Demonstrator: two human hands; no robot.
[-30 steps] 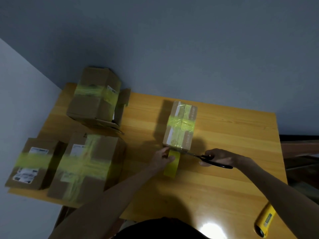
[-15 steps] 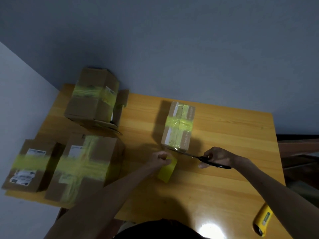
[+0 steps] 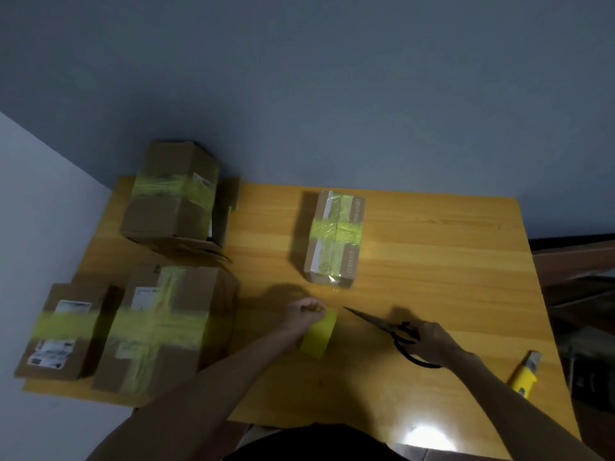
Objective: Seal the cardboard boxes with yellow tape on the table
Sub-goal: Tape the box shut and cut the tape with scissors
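A person's left hand (image 3: 304, 312) pinches a cut yellow tape strip (image 3: 318, 334); the right hand (image 3: 432, 341) grips black scissors (image 3: 392, 332), near a taped box (image 3: 334, 239) on the wooden table (image 3: 449, 261)

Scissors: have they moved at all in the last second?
Yes. The scissors in the right hand have pulled back toward the person, away from the small taped box. Their tip now lies clear of its near edge.
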